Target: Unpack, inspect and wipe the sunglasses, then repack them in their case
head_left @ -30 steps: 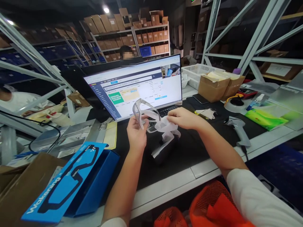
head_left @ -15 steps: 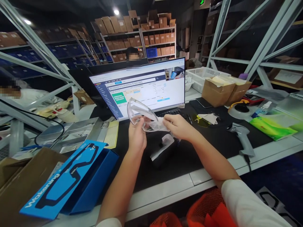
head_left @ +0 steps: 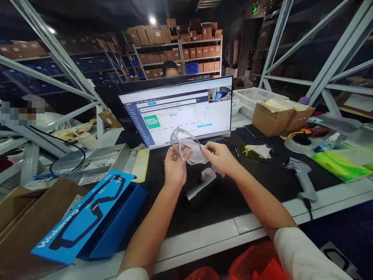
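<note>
Clear-framed glasses point(head_left: 174, 139) are up in front of the monitor, gripped on their left side by my left hand point(head_left: 176, 168). My right hand point(head_left: 220, 156) pinches a thin white cloth point(head_left: 196, 153) that lies against the lens area at the right of the glasses. Its fingertips meet the right end of the frame, and whether they also grip the frame is hidden. Below both hands, a dark item with a white strip point(head_left: 201, 186) rests on the black mat point(head_left: 180, 217).
A lit monitor point(head_left: 186, 112) stands behind my hands. To the left sit a blue box point(head_left: 116, 221) with a glasses print and a brown carton point(head_left: 37, 221). A barcode scanner point(head_left: 301, 179), a green packet point(head_left: 339, 165) and a tape roll point(head_left: 300, 142) lie right. Two people are beyond the desk.
The glasses have turned in my hands, and the white cloth now spreads across the lens area instead of bunching at the right end. The camera view has shifted slightly.
</note>
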### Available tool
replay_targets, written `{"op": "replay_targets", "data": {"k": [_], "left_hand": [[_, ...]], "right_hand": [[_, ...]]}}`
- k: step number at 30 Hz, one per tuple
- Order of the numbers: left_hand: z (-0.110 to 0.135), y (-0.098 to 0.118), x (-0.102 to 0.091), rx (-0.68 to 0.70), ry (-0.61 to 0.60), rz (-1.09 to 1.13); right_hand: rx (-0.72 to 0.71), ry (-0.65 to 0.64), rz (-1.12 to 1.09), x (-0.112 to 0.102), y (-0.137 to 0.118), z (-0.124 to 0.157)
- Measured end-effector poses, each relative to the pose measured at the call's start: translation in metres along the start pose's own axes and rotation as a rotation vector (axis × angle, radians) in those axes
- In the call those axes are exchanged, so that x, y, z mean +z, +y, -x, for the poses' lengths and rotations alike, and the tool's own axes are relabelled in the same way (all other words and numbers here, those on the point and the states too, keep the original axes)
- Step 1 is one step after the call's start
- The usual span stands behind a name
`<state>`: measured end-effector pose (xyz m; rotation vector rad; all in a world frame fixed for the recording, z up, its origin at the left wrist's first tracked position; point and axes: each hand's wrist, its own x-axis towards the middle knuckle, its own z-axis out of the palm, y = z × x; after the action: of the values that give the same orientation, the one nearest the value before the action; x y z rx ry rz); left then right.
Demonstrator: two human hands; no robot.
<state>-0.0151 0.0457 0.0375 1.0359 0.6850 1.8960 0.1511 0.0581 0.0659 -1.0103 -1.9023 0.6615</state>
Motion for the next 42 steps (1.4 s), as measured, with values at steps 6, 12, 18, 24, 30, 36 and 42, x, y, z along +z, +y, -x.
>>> {"op": "replay_targets", "data": {"k": [6, 12, 18, 24, 30, 36, 42], "left_hand": [[0.006, -0.007, -0.005, 0.308, -0.029, -0.232], [0.008, -0.003, -0.005, 0.459, -0.163, -0.337], [0.015, 0.001, -0.002, 0.657, -0.04, -0.54], [0.021, -0.004, -0.008, 0.913, 0.013, -0.691], [0.022, -0.006, -0.008, 0.89, -0.011, -0.716], [0.014, 0.002, -0.007, 0.726, -0.022, -0.492], [0.01, 0.007, -0.007, 0.418, -0.389, -0.456]], "right_hand": [[0.047, 0.032, -0.102, 0.002, 0.0, 0.0], [-0.017, 0.121, 0.047, 0.002, -0.002, 0.002], [-0.04, 0.055, -0.197, 0.001, -0.014, 0.011], [0.002, -0.081, -0.129, 0.016, 0.003, 0.004], [-0.073, -0.104, -0.28, 0.032, 0.014, 0.0], [-0.037, -0.564, -0.374, 0.003, -0.009, 0.007], [0.009, -0.2, -0.387, -0.038, 0.001, 0.0]]}}
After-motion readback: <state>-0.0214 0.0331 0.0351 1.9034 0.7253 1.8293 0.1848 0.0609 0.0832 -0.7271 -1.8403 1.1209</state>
